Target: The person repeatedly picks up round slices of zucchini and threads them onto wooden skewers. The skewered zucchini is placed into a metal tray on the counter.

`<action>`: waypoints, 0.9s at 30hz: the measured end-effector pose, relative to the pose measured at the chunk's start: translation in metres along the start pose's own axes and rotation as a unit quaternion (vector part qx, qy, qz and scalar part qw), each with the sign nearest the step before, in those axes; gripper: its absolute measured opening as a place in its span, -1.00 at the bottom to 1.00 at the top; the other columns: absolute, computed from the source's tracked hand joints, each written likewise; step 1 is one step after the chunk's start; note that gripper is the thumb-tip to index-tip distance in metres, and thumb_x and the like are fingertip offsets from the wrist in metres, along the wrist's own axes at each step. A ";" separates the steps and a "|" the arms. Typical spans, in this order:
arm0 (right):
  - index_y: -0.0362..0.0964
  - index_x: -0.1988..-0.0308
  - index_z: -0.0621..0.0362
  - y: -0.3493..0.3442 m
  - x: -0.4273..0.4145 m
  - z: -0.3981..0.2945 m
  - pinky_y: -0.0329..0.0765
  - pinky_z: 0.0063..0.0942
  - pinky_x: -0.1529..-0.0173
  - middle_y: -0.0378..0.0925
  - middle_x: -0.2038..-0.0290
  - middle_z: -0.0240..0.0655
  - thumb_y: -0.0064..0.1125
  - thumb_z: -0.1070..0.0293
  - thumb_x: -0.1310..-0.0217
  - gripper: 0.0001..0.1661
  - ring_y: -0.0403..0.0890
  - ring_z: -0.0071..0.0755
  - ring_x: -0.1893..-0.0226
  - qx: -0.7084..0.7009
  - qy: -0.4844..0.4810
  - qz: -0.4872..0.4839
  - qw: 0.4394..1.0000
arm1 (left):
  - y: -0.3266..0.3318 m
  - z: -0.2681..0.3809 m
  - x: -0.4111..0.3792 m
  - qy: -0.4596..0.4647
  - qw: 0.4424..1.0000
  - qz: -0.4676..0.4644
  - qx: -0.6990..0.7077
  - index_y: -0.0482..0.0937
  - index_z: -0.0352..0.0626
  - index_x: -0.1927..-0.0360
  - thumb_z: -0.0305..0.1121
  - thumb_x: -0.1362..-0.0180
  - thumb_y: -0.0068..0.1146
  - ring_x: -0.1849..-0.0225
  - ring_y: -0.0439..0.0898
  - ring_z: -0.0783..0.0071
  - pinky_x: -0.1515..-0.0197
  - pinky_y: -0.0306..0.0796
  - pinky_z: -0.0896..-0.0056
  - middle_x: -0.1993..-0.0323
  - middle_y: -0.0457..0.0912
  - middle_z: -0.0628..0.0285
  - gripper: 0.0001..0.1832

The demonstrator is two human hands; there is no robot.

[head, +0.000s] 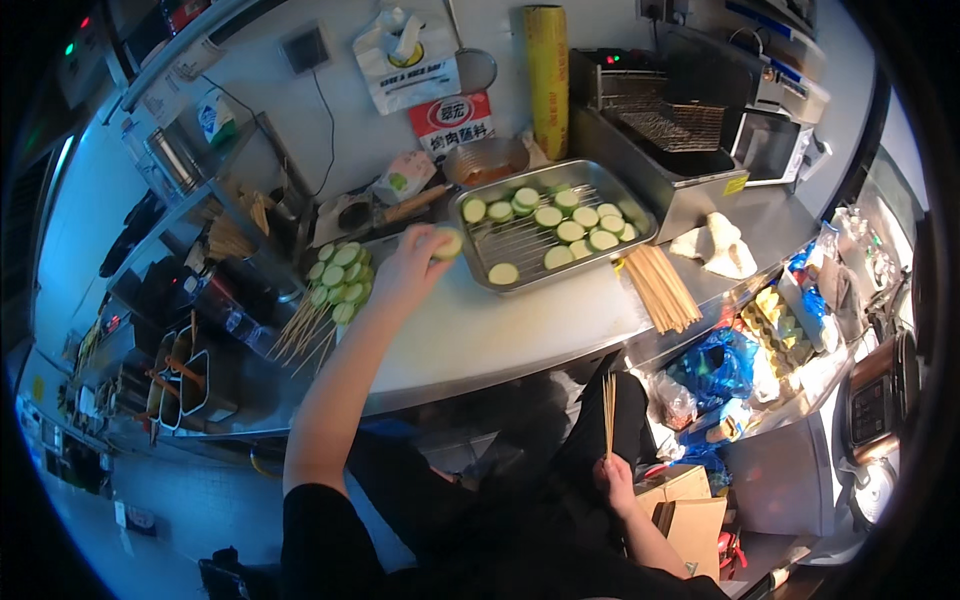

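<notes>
My left hand [417,259] holds a round green-skinned slice [448,244], likely zucchini, at the left edge of a steel tray [480,276]. More such slices [547,217] lie on the wire rack in the tray. My right hand [616,480] is low at the right, closed around a small bunch of thin wooden skewers [609,412] that point up. Left of my left forearm, a pile of skewered slices [345,274] rests at the counter's edge. A thick bundle of bare skewers [660,289] lies right of the white cutting board [480,337].
A steel fryer [652,172] and a crumpled cloth [716,244] are at the right. Behind the tray stand a metal pan [487,161] and a yellow roll [547,82]. Containers with wooden-handled tools [187,382] stand left. Blue plastic bags [716,364] and cardboard boxes [694,517] sit lower right.
</notes>
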State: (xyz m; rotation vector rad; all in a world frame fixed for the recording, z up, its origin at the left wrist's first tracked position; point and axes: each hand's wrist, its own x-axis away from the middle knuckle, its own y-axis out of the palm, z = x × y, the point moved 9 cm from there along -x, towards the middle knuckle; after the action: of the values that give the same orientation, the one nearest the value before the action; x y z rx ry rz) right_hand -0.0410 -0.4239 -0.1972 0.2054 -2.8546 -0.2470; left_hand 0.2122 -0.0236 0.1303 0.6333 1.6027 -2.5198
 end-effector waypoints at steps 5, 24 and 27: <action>0.54 0.25 0.18 0.037 -0.007 -0.028 0.20 -0.65 0.42 0.34 0.53 -0.60 -0.01 0.16 -0.63 -0.62 0.28 -0.73 0.53 0.021 0.026 -0.081 0.996 | 0.006 -0.063 0.106 -0.062 0.995 -0.028 -0.069 0.58 -0.02 -0.15 -0.26 -0.27 0.36 -0.12 0.60 0.02 -0.12 0.52 0.05 -0.17 0.51 0.14 -0.60; 0.63 -0.07 0.18 0.132 -0.049 -0.162 0.23 -0.62 0.45 0.36 0.54 -0.60 0.10 0.58 -0.38 -0.67 0.23 -0.77 0.55 0.174 -0.095 -0.034 0.980 | 0.033 0.019 0.129 0.043 0.999 -0.011 0.013 0.58 -0.13 -0.26 -0.44 -0.16 0.31 -0.20 0.50 -0.02 -0.29 0.42 0.05 -0.24 0.56 0.09 -0.47; 0.64 -0.11 0.19 0.129 -0.049 -0.155 0.24 -0.62 0.46 0.35 0.55 -0.58 0.10 0.59 -0.37 -0.63 0.23 -0.75 0.55 0.189 -0.110 -0.033 0.975 | 0.038 0.017 0.128 0.055 0.998 -0.013 0.017 0.64 -0.09 -0.20 -0.41 -0.16 0.35 -0.13 0.52 0.04 -0.24 0.44 0.08 -0.19 0.58 0.14 -0.52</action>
State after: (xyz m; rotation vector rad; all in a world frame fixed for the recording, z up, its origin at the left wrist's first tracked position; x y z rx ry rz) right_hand 0.0335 -0.3129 -0.0379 0.3685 -3.0939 0.2842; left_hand 0.1018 -0.0373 0.0543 0.7720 1.6166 -2.5773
